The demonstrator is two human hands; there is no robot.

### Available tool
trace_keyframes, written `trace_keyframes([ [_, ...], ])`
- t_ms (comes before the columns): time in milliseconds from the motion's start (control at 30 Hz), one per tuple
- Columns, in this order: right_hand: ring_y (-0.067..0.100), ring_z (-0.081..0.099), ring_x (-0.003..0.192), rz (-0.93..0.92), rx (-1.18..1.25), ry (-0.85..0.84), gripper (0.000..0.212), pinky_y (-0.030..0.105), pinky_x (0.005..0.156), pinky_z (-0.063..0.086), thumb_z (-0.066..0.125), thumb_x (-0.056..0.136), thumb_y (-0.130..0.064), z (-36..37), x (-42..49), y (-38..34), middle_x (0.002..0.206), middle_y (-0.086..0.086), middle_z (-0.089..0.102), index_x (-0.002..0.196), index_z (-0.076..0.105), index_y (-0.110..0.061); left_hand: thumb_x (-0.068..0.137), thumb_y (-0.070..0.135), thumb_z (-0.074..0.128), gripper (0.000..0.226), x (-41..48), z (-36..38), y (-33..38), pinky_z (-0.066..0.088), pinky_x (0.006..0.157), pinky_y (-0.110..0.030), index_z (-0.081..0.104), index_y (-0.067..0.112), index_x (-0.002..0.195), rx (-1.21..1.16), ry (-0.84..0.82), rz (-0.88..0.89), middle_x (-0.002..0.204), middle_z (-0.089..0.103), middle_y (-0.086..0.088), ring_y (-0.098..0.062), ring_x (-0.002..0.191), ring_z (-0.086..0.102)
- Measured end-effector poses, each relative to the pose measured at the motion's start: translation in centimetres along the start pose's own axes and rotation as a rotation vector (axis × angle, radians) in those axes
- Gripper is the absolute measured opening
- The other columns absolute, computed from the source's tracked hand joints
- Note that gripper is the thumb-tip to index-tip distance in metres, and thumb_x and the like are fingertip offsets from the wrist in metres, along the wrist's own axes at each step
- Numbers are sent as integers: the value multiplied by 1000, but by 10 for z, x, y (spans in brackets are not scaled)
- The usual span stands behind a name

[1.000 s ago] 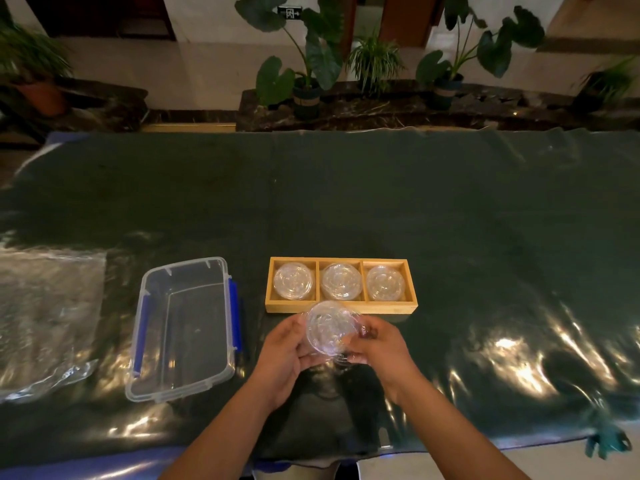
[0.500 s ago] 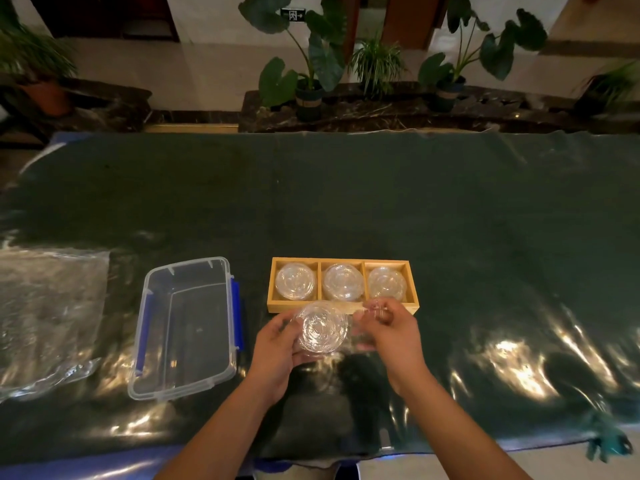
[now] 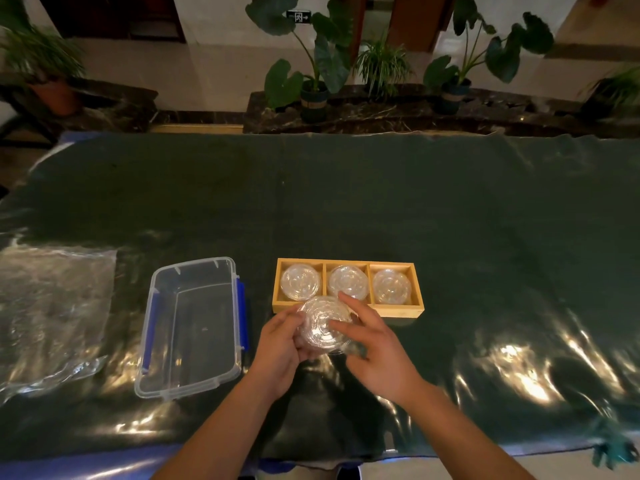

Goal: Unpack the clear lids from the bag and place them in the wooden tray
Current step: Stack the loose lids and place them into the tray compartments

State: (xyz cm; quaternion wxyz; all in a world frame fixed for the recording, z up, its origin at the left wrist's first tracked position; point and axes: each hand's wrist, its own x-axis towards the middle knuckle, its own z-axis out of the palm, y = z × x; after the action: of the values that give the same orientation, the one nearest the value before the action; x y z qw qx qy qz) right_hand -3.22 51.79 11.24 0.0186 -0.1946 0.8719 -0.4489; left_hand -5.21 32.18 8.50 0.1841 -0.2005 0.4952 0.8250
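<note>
Landmark: the shallow rectangular wooden tray (image 3: 349, 308) with three compartments, sitting on the bench (image 3: 381, 209) under a dark green glossy cover.

- Tray contents: one round clear plastic lid in each compartment: left (image 3: 300, 282), middle (image 3: 348, 280), right (image 3: 391, 285). All three lie flat inside their own cells.
- Just in front of the tray's near wall, toward its left half: a small stack of round clear ribbed lids (image 3: 323, 325), held above the bench between both hands. Its far edge overlaps the tray's near wall in view.
- Left hand (image 3: 281, 344): fingers curled round the left side and underside of the stack, gripping it.
- Right hand (image 3: 375, 351): fingers fairly straight, laid across the top and right side of the stack; index finger reaches to the tray's near wall. Whether its thumb pinches the stack cannot be told.
- Left of the tray, near: a clear rectangular plastic storage box with blue side clips (image 3: 194, 327), open-topped.
- Further left of the tray, well apart: a flat crumpled clear plastic bag (image 3: 52, 317) lying on the bench.
- Beyond the tray, past the bench's far edge: large-leaved potted green plants (image 3: 313, 74) on a dark stone ledge.
</note>
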Motion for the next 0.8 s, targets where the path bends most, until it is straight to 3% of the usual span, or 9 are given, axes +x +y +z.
trace_keyframes([
  [100,-1,39,141,108,128,54,37,18,112,36,69,86,-10,4,-2,-1,156,-12,37,121,73,-22,101,14,53,32,-2,1,1,60,89,-53,62,21,131,-33,-42,-18,121,75,-15,-36,111,72],
  [167,2,47,135,204,113,165,32,27,110,44,76,86,-14,7,1,-1,149,-14,46,117,72,-23,101,10,52,37,-2,1,0,60,90,-55,65,27,130,-47,-81,-15,120,76,-12,-36,111,72],
  [267,5,58,118,417,155,212,59,36,101,53,82,80,-19,9,7,-2,130,-15,57,131,55,-30,101,11,54,36,-3,3,-1,58,92,-58,68,27,130,-36,-100,-24,120,76,-8,-35,112,72],
  [333,10,60,117,522,200,186,75,37,101,54,84,77,-21,10,9,0,129,-9,61,142,48,-27,100,14,57,35,-3,6,-1,60,90,-56,65,26,131,13,-89,-22,118,77,-6,-34,110,73],
  [467,12,62,110,555,186,205,77,36,96,55,90,68,-18,8,10,7,119,-7,66,136,54,-27,91,12,69,41,-2,5,-2,60,89,-58,64,29,128,73,-71,17,118,77,-9,-35,108,74],
  [567,8,63,94,551,212,235,74,27,82,57,92,63,-12,7,7,11,101,-8,64,124,56,-34,82,24,74,45,-3,3,-1,62,84,-53,68,29,126,36,-52,6,118,77,-6,-33,108,74],
  [667,8,66,89,570,284,213,68,24,77,56,92,62,-14,11,5,13,96,-7,68,117,60,-36,91,27,65,33,-1,2,-1,63,79,-43,72,20,122,19,-26,-27,119,77,-10,-31,109,74],
  [800,10,72,93,638,414,173,59,31,81,61,93,58,-16,14,6,15,101,-9,75,108,65,-30,102,22,57,25,2,3,-4,64,76,-40,71,14,120,103,21,9,117,77,-12,-30,105,75],
])
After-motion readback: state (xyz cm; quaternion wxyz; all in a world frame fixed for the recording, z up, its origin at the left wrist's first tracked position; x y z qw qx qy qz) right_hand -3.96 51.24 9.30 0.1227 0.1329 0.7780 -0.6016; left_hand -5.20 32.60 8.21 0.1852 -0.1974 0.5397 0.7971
